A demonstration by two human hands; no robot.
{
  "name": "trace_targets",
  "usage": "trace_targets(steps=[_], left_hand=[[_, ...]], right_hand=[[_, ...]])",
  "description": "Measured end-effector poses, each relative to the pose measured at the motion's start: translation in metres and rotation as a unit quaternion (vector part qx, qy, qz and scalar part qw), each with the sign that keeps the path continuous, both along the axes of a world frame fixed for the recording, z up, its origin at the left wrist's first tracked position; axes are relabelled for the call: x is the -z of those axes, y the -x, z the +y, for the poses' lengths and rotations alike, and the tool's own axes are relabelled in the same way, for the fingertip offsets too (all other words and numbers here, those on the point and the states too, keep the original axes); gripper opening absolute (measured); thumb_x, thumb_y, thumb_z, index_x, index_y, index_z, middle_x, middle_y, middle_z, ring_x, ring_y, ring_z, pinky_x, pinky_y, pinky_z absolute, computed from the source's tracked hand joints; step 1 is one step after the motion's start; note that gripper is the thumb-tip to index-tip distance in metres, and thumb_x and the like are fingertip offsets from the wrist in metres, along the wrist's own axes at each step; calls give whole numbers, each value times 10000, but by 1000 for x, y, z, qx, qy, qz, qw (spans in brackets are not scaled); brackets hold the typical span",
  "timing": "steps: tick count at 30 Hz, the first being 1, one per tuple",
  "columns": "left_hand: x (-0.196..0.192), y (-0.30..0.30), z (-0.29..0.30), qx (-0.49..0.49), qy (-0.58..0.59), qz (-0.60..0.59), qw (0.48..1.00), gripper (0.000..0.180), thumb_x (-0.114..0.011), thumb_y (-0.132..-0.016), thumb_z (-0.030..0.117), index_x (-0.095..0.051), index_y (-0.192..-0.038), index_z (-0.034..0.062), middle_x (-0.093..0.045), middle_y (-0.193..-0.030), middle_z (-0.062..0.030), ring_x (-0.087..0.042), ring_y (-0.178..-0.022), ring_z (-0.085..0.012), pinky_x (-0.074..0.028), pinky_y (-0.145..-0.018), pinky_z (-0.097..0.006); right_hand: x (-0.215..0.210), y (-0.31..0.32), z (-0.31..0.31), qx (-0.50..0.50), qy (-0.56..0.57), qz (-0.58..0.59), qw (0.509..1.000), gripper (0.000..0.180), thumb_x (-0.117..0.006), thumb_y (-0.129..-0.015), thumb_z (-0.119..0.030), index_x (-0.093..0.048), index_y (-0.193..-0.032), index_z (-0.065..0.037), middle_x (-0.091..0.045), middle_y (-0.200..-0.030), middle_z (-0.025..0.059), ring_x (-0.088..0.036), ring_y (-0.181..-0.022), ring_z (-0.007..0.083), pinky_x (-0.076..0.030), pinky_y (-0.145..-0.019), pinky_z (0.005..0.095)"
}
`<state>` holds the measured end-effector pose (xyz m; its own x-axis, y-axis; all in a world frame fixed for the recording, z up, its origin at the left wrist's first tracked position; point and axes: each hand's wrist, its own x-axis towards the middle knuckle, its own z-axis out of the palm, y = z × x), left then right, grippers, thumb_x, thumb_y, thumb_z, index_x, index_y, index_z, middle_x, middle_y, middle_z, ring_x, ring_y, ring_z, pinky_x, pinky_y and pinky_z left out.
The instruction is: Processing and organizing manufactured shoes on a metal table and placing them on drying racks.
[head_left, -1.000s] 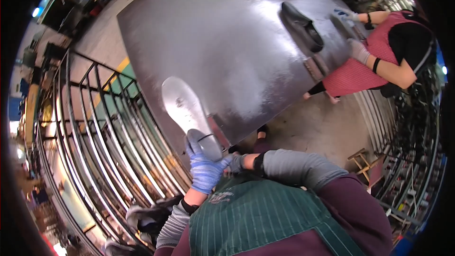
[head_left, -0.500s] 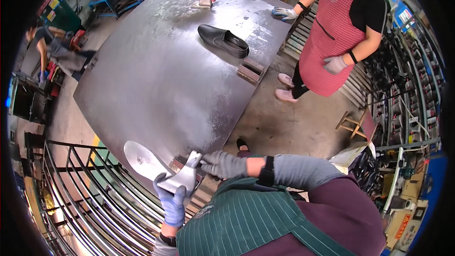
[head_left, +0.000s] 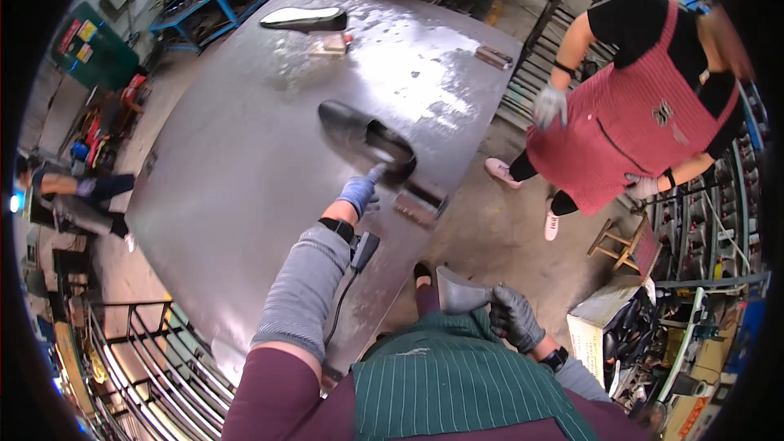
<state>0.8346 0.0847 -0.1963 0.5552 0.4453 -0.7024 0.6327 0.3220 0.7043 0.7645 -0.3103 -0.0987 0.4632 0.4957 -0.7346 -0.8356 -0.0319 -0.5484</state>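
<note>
My left hand [head_left: 359, 193], in a blue glove, reaches over the metal table to the heel of a black slip-on shoe [head_left: 347, 126]. Its fingers are apart; a fingertip meets or overlaps the heel, and contact is hard to tell. Low in front of my apron, my right hand [head_left: 516, 320], in a dark grey glove, is closed on a grey metal shoe last [head_left: 461, 292], partly hidden by the fingers. Just past the heel, a metal block [head_left: 418, 206] sits at the table edge. By my left wrist is a small black device [head_left: 365, 251] with a cord.
On the far part of the table [head_left: 237, 188] lies another shoe [head_left: 304, 19], its pale sole up, beside a small block [head_left: 329, 45]. A person in a red apron [head_left: 608, 131] stands at the right. A barred rack [head_left: 155, 351] adjoins the near left; a box [head_left: 600, 322] stands right.
My left hand has left the shoe last and gone out to the black shoe. The last is now in my right hand, lower right. The view has shifted; the other person's hand has left the table.
</note>
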Motion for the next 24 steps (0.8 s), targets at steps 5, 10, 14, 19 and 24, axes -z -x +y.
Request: trace_targets(steps=[5,10,14,19,24], left_hand=[[70,-94,24,-97,27,24,995,531,-592,-880,441,-603,-1135,-25,-650,-1060,-202,-653,-943,-317,-529,-814,-466],[76,-62,9,-190,-117,-59,973,325,-554,-867,180,-581,-1109,-35,-652,-1014,-242,-642,-892,-379,-498,-791,-420],[14,34,-31,-121,-363,-74,921,442,-491,-881,80,-396,-1294,-46,-605,-1089,-246,-596,-1011,-370,-460,-882,-414],[-100,171,-42,-153,-233,-251,927,702,-586,-809,61,-238,-1405,-61,-448,-1319,-210,-482,-1194,-293,-382,-1013,-386],[-146,316,-43,-162,-250,-345,890,858,-705,-801,384,-266,-1417,-21,-446,-1326,-144,-475,-1186,-249,-388,-999,-360]], right_hand=[[-6,-46,-21,55,36,-23,998,295,-610,-907,-397,-531,-819,-127,-328,-527,-71,-295,-412,53,-257,-390,226],[-17,-91,20,-24,39,-123,991,302,-588,-924,-378,-525,-833,-97,-415,-534,-41,-380,-420,71,-296,-404,237],[-21,-106,93,-191,-31,-167,967,294,-569,-939,-339,-535,-850,-61,-499,-576,6,-461,-455,96,-355,-446,244],[-40,-68,203,-273,-51,-402,873,261,-599,-916,-273,-597,-1009,-29,-558,-721,25,-514,-619,73,-421,-513,236],[-58,32,285,-378,-149,-315,858,336,-636,-889,-297,-611,-1085,-25,-588,-839,33,-526,-615,53,-441,-509,224]])
